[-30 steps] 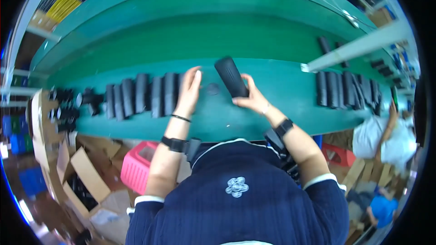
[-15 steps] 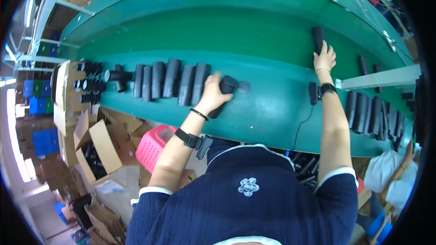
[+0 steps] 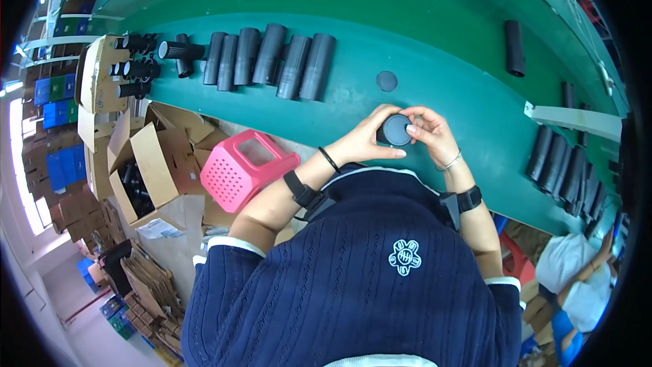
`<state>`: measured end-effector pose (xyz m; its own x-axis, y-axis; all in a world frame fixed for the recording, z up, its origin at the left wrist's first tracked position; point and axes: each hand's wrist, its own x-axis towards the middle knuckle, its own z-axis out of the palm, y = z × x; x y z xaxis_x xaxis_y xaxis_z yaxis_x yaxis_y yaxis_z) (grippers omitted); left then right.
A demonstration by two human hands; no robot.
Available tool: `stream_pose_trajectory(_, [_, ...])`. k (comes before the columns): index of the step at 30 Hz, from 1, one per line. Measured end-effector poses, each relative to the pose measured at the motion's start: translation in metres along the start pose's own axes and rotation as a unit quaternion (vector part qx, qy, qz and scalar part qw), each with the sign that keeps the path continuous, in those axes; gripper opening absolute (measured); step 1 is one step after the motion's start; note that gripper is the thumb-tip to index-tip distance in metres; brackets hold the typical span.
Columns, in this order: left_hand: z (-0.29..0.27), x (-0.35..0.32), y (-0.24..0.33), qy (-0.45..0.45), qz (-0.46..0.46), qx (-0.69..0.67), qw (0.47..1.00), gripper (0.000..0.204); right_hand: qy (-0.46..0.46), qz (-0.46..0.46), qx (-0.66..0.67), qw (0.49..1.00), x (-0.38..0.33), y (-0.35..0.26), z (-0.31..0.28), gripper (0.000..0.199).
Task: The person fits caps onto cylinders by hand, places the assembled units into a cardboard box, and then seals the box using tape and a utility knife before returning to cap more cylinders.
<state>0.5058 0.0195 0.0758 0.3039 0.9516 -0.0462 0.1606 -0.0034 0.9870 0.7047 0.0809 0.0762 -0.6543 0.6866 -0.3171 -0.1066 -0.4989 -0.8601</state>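
Close to my body, at the table's near edge, my left hand (image 3: 367,137) is closed around a black cylinder (image 3: 395,130), its flat round end facing up. My right hand (image 3: 436,137) grips the rim of that end from the other side, thumb over the edge. Whether the round end is a separate cap I cannot tell. Just beyond lies a flat black disc (image 3: 386,81) on the green table (image 3: 360,112). To the left, several black tubes (image 3: 272,54) stand side by side in a row. Another black tube (image 3: 515,47) is by itself at the far right.
More black tubes (image 3: 560,163) line the right side, past a pale metal post (image 3: 577,119). Black cylindrical parts (image 3: 141,68) sit at the table's left end. A pink plastic stool (image 3: 234,177) and open carton (image 3: 155,163) are below the left edge. Another person's arm (image 3: 598,258) shows at lower right.
My right hand has come back from the tube at the far right, which it has let go. My left hand has brought the black cylinder toward me, and both hands now meet on it.
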Motion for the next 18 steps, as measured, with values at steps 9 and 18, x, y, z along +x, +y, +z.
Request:
stream_pose_trajectory(9, [0.025, 0.003, 0.006, -0.025, -0.004, 0.056, 0.998, 0.059, 0.074, 0.025, 0.04, 0.996, -0.02, 0.013, -0.006, 0.018])
stream_pose_trajectory(18, [0.045, -0.002, 0.002, 0.008, 0.09, 0.11, 0.99, 0.069, 0.002, -0.054, -0.032, 0.998, -0.024, 0.015, -0.032, 0.015])
